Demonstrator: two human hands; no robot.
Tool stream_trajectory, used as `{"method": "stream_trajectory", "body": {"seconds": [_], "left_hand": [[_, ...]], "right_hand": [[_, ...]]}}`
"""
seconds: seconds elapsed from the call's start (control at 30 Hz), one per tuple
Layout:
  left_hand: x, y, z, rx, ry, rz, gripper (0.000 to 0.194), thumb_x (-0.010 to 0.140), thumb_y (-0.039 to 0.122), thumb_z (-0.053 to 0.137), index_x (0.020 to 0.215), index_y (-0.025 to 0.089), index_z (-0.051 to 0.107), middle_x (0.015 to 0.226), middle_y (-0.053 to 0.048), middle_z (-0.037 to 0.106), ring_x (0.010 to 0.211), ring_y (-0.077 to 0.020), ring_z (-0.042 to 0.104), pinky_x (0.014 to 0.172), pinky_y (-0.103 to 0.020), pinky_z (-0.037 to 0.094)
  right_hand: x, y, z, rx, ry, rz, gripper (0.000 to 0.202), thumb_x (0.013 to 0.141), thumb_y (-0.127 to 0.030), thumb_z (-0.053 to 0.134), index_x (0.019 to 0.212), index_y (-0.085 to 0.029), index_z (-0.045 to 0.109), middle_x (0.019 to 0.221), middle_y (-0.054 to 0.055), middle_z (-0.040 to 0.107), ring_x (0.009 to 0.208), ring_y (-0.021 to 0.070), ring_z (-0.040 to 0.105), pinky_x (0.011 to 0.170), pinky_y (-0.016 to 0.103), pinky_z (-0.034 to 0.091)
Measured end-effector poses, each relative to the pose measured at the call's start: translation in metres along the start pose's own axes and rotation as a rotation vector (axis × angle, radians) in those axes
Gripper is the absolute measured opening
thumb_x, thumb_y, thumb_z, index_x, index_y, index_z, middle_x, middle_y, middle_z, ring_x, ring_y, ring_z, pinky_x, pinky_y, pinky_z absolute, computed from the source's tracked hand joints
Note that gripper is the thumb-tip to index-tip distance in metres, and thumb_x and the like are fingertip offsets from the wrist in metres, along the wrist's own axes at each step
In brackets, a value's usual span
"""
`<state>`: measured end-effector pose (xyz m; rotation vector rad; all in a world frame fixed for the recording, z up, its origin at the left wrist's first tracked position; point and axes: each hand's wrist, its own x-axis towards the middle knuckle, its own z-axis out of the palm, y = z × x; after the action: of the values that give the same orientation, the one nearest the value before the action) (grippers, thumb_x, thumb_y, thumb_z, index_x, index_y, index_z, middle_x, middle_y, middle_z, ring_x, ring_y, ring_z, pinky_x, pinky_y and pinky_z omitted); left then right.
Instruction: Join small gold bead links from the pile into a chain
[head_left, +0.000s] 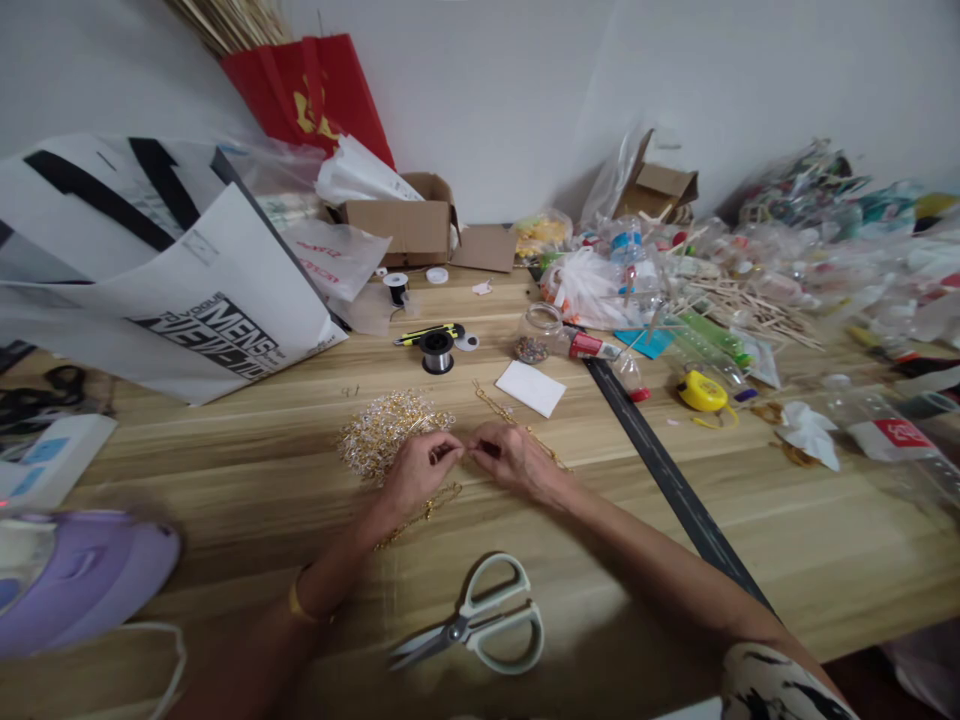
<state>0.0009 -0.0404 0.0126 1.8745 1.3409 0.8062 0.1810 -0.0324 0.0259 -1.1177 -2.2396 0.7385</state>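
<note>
Head view: left hand (421, 468) and right hand (519, 462) pinch at frame centre, fingertips nearly meeting; I cannot tell what they grip. The bead pile (379, 428) lies left of centre, nearer the left hand; a chain (493, 403) slants down rightward behind the right.

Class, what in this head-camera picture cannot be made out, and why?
All in the head view:
Anything pinched in the left hand or right hand: too small, partly covered by the hands themselves.
Shapes of single pieces in the gold-and-clear pile: too small.
The purple appliance's left end: cut off by the left edge.
Bottom inside the white shopping bag: hidden by its front.
</note>
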Motion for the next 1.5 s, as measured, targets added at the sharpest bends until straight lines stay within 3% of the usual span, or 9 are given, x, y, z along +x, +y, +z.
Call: {"method": "stream_trajectory", "body": {"seconds": [0.27, 0.47, 0.9, 1.5], "left_hand": [[-0.001, -0.005, 0.002, 0.191, -0.014, 0.049, 0.012, 0.078, 0.016, 0.054, 0.074, 0.015, 0.066, 0.07, -0.003, 0.065, 0.064, -0.0138, 0.057, 0.061, -0.023, 0.041], [-0.002, -0.01, 0.007, 0.273, -0.011, 0.108, 0.012, 0.078, 0.013, 0.054, 0.075, 0.015, 0.066, 0.072, -0.004, 0.065, 0.067, -0.0141, 0.056, 0.064, -0.024, 0.041], [-0.008, -0.01, 0.009, 0.532, -0.094, 0.22, 0.012, 0.082, 0.019, 0.055, 0.077, 0.018, 0.065, 0.079, -0.004, 0.062, 0.082, -0.0187, 0.053, 0.073, -0.029, 0.041], [-0.007, -0.007, 0.009, 0.541, -0.167, 0.312, 0.021, 0.086, 0.015, 0.046, 0.073, 0.016, 0.062, 0.077, -0.006, 0.059, 0.081, -0.0206, 0.05, 0.08, -0.035, 0.039]], "right_hand": [[-0.006, 0.015, 0.015, 0.21, 0.067, 0.131, 0.011, 0.078, -0.018, 0.053, 0.073, -0.014, 0.062, 0.058, -0.003, 0.052, 0.052, 0.0077, 0.042, 0.05, 0.018, 0.031], [-0.006, 0.023, 0.022, 0.27, 0.092, 0.129, 0.013, 0.078, -0.022, 0.053, 0.07, -0.014, 0.06, 0.054, -0.005, 0.041, 0.052, 0.0075, 0.038, 0.05, 0.019, 0.029], [-0.008, 0.033, 0.034, 0.267, 0.187, 0.136, 0.007, 0.074, -0.019, 0.053, 0.07, -0.015, 0.058, 0.053, -0.005, 0.044, 0.049, 0.0076, 0.037, 0.048, 0.02, 0.028], [-0.008, 0.035, 0.034, 0.286, 0.173, 0.185, 0.013, 0.076, -0.024, 0.053, 0.071, -0.014, 0.061, 0.051, -0.006, 0.035, 0.047, 0.0067, 0.03, 0.046, 0.02, 0.025]]}}
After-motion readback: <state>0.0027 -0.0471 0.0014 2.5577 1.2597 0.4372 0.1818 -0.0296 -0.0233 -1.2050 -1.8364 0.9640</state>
